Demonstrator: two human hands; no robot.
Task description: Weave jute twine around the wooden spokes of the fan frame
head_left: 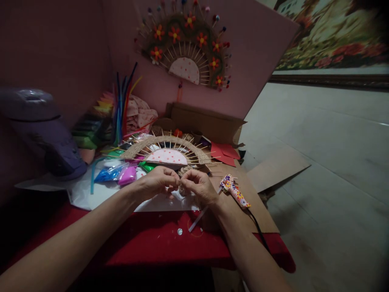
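Twine between left hand and right hand, pinched at fingertips.

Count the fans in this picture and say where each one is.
2. One fan is high on the pink wall; a plainer fan is on the red table. Others may be hidden.

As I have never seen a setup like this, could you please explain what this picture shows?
There is no machine: one camera on a person's head looks down at their bare left hand and right hand. The fingertips meet around something too small to make out, perhaps twine. On the red-covered table are a half-round piece of sticks and twine, coloured packets, cardboard and what looks like a flower-patterned glue gun. A similar decorated piece is on the pink surface behind.
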